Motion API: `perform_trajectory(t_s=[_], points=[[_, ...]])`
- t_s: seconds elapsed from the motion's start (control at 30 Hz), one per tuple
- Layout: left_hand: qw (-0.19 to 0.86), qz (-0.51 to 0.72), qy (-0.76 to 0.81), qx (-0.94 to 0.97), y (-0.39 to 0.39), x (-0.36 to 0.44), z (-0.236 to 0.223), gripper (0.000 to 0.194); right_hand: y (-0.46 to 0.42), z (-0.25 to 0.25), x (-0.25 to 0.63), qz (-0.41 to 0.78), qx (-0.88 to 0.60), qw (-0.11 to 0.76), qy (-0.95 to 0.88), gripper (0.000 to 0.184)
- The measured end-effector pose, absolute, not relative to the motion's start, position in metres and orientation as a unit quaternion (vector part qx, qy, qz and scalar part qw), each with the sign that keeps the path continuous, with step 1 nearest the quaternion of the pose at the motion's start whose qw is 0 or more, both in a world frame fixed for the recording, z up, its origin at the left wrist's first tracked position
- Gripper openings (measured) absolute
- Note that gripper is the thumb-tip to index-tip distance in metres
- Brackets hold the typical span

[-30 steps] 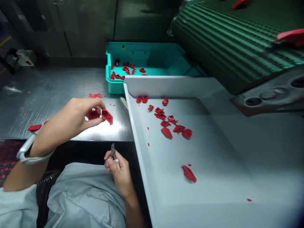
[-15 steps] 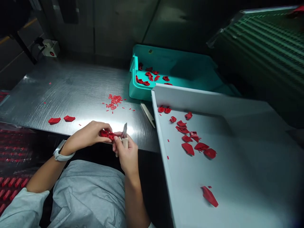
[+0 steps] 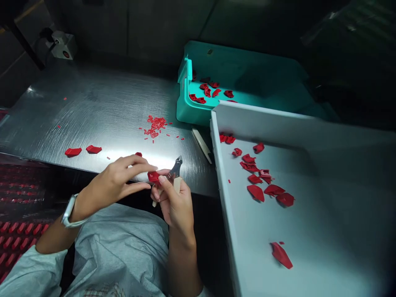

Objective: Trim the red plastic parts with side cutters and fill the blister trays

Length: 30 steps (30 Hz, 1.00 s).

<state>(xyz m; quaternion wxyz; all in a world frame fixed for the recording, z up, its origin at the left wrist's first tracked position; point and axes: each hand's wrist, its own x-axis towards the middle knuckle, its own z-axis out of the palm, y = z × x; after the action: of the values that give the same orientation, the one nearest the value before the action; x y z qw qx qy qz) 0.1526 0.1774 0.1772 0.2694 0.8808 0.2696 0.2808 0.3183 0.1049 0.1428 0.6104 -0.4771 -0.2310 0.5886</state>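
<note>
Right hand (image 3: 179, 205) is clamped on cutters (image 3: 175, 168) plus a red piece (image 3: 153, 177); left hand (image 3: 117, 179), loosely spread, is just left of it, long axis unclear tbh.

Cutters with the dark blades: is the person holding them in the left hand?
No, the cutters are in the right hand, their pale handles against its palm and fingers.
</note>
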Motion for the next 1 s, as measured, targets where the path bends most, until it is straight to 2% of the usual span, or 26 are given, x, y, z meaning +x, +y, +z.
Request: perform_trajectory(t_s=[0.1, 0.23, 0.43, 0.53, 0.63, 0.73, 1.0], points=[[0.255, 0.324, 0.229, 0.882, 0.170, 0.154, 0.177, 0.023, 0.102, 0.145, 0.318, 0.613, -0.450, 0.607, -0.229, 0.032], [0.350, 0.370, 0.258, 0.821, 0.168, 0.155, 0.168, 0.018, 0.094, 0.147, 0.320, 0.624, -0.426, 0.599, -0.265, 0.035], [0.567, 0.417, 0.365, 0.609, 0.149, 0.165, 0.156, 0.045, 0.079, 0.151, 0.320, 0.578, -0.440, 0.585, -0.361, 0.036], [0.628, 0.424, 0.383, 0.528, 0.138, 0.173, 0.153, 0.052, 0.073, 0.153, 0.319, 0.551, -0.461, 0.564, -0.407, 0.042], [0.644, 0.482, 0.391, 0.448, 0.131, 0.179, 0.153, 0.047, 0.068, 0.153, 0.319, 0.503, -0.483, 0.556, -0.452, 0.050], [0.653, 0.514, 0.374, 0.412, 0.127, 0.182, 0.155, 0.035, 0.064, 0.154, 0.319, 0.462, -0.504, 0.541, -0.490, 0.046], [0.575, 0.532, 0.378, 0.494, 0.123, 0.175, 0.165, 0.019, 0.063, 0.160, 0.319, 0.425, -0.494, 0.543, -0.529, 0.036]])
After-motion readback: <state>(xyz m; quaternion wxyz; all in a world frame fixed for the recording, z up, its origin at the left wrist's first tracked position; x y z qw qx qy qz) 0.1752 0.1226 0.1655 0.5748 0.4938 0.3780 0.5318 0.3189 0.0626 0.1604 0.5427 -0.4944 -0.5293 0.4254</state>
